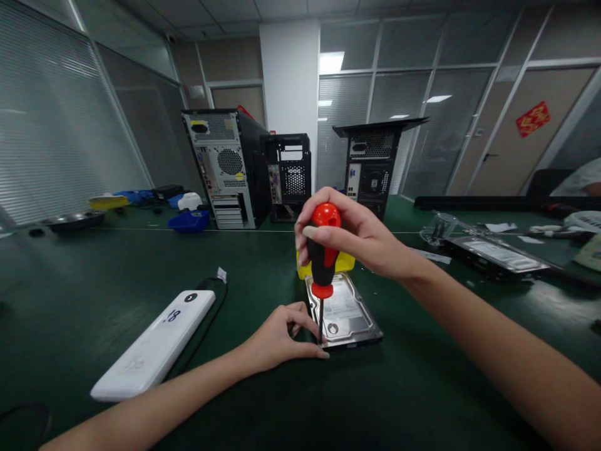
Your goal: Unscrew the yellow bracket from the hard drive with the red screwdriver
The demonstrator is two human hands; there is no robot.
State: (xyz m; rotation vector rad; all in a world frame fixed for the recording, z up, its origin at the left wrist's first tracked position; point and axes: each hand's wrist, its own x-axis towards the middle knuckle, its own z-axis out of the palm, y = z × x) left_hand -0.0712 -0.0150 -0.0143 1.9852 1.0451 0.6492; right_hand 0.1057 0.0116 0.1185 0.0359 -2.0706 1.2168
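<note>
My right hand is closed around the red-and-black handle of a screwdriver, which stands nearly upright. Its thin shaft runs down to the near left corner of a silver hard drive lying flat on the table. At that corner my left hand grips the drive, thumb along the front edge and fingers on the left side. The thumb and forefinger lie close around the screwdriver's tip; whatever the tip touches is too small to make out. Just behind the drive sits a yellow tray, partly hidden by my right hand and the screwdriver.
A white power bank with a black cable lies at left on the green table. Computer cases stand at the back, a blue bin beside them. Another drive in a black frame lies at right. A person's sleeve shows far right.
</note>
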